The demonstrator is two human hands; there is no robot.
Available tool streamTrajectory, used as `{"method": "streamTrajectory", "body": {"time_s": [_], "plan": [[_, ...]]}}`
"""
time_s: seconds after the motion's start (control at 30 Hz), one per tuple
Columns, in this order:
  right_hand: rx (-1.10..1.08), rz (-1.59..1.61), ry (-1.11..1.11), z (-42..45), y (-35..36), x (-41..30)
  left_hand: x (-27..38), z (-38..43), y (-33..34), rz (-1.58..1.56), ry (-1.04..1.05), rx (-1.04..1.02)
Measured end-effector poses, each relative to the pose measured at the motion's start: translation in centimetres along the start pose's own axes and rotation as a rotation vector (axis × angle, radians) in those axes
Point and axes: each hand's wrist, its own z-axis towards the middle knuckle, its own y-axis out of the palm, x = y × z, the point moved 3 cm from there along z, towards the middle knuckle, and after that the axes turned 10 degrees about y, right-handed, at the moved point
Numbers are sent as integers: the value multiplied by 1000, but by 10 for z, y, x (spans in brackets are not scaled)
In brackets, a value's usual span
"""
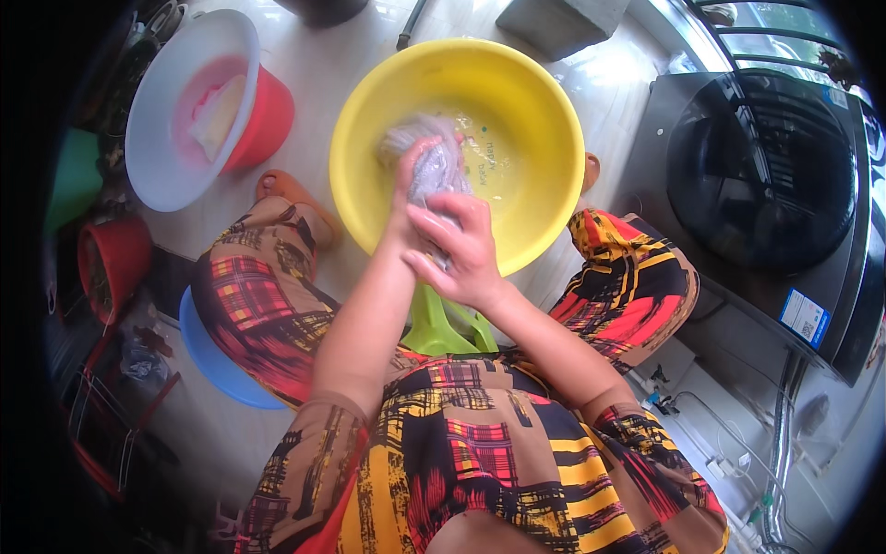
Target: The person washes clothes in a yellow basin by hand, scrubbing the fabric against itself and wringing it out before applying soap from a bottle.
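Note:
A wet, pale lilac-grey cloth [437,167] is bunched up over the large yellow plastic basin [536,90]. My left hand [407,190] is wrapped round the cloth, thumb along its near side, with the far fingers mostly hidden behind it. Close to my left wrist, my right hand [460,242] grips the lower end of the same cloth, its fingers bent and spread a little. Part of the cloth hangs beyond the left hand inside the basin, slightly blurred. Wet shine and droplets show on the basin's inner wall, which bears printed writing.
To the left, a white basin [156,159] sits tilted by a red tub [271,121], with pale cloth [223,121] inside. A blue basin [214,367] lies beside my leg. A green plastic stool [432,329] stands between my knees. A dark-lidded washing machine [758,173] stands right.

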Motion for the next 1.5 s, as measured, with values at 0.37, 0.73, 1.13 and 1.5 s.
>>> {"method": "streamTrajectory", "body": {"time_s": [0.37, 0.73, 1.13, 1.5], "plan": [[253, 549, 757, 22, 25, 115, -7, 14, -3, 149, 230, 316], [320, 64, 626, 32, 29, 137, -18, 9, -3, 288, 342, 387], [-361, -458, 617, 8, 5, 147, -1, 23, -18, 921, 575, 154], [-312, -547, 587, -3, 19, 125, -10, 12, -31, 611, 195, 406]]}}
